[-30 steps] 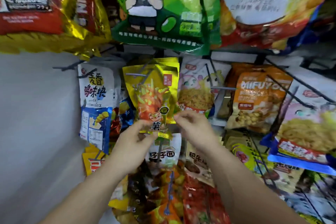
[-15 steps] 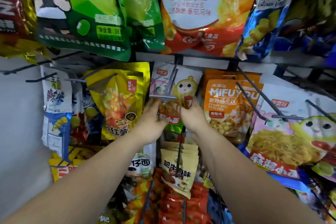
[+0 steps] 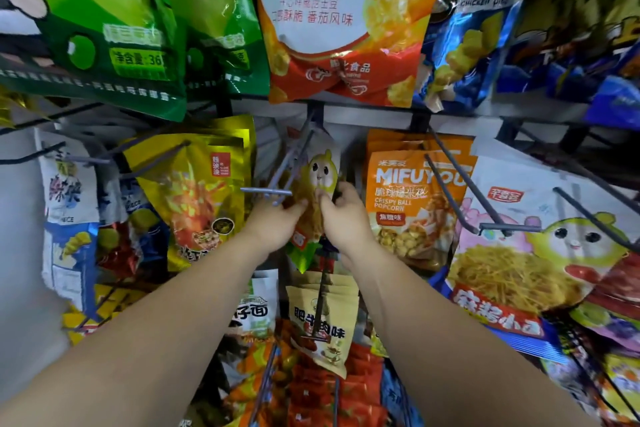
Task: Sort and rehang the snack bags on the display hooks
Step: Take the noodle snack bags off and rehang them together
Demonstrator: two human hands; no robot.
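A white noodle-snack bag with a yellow cartoon figure (image 3: 320, 172) hangs on the middle grey display hook (image 3: 289, 165). Both hands pinch it from the sides and squeeze it narrow. My left hand (image 3: 277, 222) grips its left edge just under the hook's front bar. My right hand (image 3: 343, 215) grips its right edge. The bag's green lower corner (image 3: 303, 253) shows below my wrists. Whether the bag's hole is still on the hook is hidden behind the wire.
A yellow fries bag (image 3: 197, 191) hangs to the left, an orange MIFUYOU popcorn bag (image 3: 412, 198) to the right. A larger noodle bag (image 3: 540, 246) hangs at far right. Green (image 3: 114, 31) and tomato-chip (image 3: 339, 21) bags hang above. A beige beef-flavour bag (image 3: 322, 326) hangs below. Bare hooks (image 3: 450, 184) jut forward.
My hands left the yellow fries bag, moved right to the cartoon noodle bag and took hold of it. They have since drawn together, squeezing it narrower. The view shifted right.
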